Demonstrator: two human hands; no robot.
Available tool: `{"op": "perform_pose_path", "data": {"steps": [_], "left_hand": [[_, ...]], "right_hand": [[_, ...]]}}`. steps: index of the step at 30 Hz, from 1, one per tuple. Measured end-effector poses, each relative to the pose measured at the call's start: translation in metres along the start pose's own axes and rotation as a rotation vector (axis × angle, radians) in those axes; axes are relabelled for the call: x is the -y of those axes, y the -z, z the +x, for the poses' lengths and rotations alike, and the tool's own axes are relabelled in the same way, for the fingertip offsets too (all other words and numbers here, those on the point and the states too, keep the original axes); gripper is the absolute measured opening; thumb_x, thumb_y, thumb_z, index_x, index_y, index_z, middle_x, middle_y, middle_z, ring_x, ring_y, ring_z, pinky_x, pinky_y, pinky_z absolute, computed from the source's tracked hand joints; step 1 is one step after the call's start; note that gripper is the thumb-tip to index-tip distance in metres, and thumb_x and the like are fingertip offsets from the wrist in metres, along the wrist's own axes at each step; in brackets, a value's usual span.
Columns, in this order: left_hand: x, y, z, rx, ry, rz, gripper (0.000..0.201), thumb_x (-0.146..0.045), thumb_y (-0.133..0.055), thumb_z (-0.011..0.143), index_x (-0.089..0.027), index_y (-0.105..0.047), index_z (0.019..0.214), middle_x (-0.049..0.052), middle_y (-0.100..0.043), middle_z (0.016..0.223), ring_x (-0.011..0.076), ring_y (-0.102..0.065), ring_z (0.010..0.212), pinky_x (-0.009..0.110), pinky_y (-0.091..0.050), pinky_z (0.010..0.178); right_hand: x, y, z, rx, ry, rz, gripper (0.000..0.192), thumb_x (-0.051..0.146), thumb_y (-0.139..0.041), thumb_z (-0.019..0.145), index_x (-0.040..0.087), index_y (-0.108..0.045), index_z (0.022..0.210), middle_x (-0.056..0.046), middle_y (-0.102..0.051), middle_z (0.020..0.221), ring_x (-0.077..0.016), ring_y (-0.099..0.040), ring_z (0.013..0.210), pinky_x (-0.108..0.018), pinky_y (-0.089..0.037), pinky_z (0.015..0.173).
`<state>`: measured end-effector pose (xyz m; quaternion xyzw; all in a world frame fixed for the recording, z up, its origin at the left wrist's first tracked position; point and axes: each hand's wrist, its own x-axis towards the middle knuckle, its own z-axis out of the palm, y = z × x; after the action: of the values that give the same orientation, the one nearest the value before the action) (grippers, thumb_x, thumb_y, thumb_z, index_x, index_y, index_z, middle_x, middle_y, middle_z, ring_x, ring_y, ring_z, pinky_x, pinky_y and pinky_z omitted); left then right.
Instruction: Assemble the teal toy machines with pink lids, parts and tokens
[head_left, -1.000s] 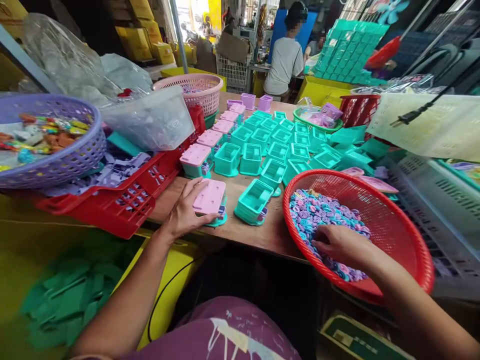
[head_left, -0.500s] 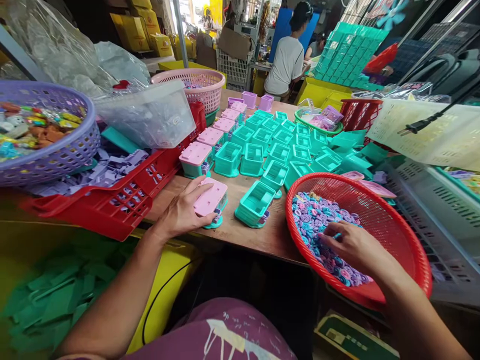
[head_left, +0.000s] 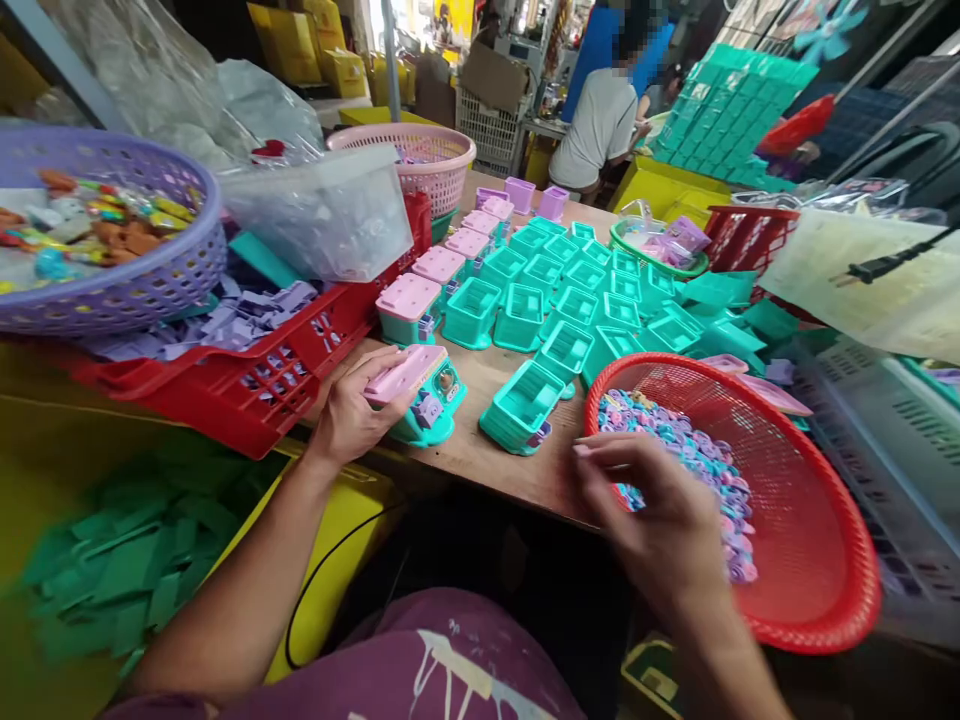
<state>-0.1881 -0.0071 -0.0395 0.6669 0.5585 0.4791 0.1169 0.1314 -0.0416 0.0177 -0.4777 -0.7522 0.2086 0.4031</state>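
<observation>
The left hand [head_left: 352,415] clasps a tilted pink-lidded teal box [head_left: 417,395] on the bench [head_left: 495,460]; the right hand's [head_left: 649,515] blurred grip cannot be told.

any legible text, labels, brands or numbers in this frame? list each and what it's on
None legible.
Yellow cartons at the back: no print can be made out.
Green label on the box at the bottom edge: markings too small and blurred to read.
Toy box in the left hand: no lettering visible.
</observation>
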Motion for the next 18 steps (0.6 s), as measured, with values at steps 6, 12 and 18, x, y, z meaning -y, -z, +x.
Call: {"op": "perform_pose_path", "data": {"steps": [6, 12, 18], "left_hand": [[0.005, 0.017, -0.01, -0.142, 0.033, 0.159, 0.042, -0.038, -0.064, 0.082, -0.017, -0.061, 0.118, 0.01, -0.061, 0.127, 0.0248, -0.058, 0.12, 0.041, -0.047, 0.106], [0.009, 0.015, -0.025, -0.109, -0.023, 0.28, 0.05, -0.033, -0.07, 0.078, -0.021, -0.056, 0.124, 0.011, -0.052, 0.137, 0.0269, -0.05, 0.13, 0.043, -0.044, 0.11], [0.016, 0.01, -0.027, -0.159, 0.023, 0.258, 0.059, -0.041, -0.076, 0.074, -0.023, -0.054, 0.126, 0.011, -0.049, 0.136, 0.0282, -0.049, 0.13, 0.044, -0.042, 0.111]], "right_hand": [[-0.014, -0.138, 0.001, 0.271, 0.201, -0.206, 0.021, 0.019, -0.042, 0.099, 0.02, -0.062, 0.094, -0.008, -0.066, 0.094, -0.0193, -0.059, 0.091, -0.031, -0.048, 0.081], [-0.037, -0.146, 0.006, 0.404, 0.212, -0.202, 0.023, 0.024, -0.043, 0.1, 0.021, -0.065, 0.105, -0.007, -0.066, 0.101, -0.0185, -0.058, 0.092, -0.029, -0.045, 0.082], [-0.025, -0.146, 0.015, 0.39, 0.049, -0.173, 0.022, 0.023, -0.047, 0.098, 0.02, -0.069, 0.096, -0.005, -0.066, 0.088, -0.015, -0.061, 0.078, -0.024, -0.044, 0.073]]}}
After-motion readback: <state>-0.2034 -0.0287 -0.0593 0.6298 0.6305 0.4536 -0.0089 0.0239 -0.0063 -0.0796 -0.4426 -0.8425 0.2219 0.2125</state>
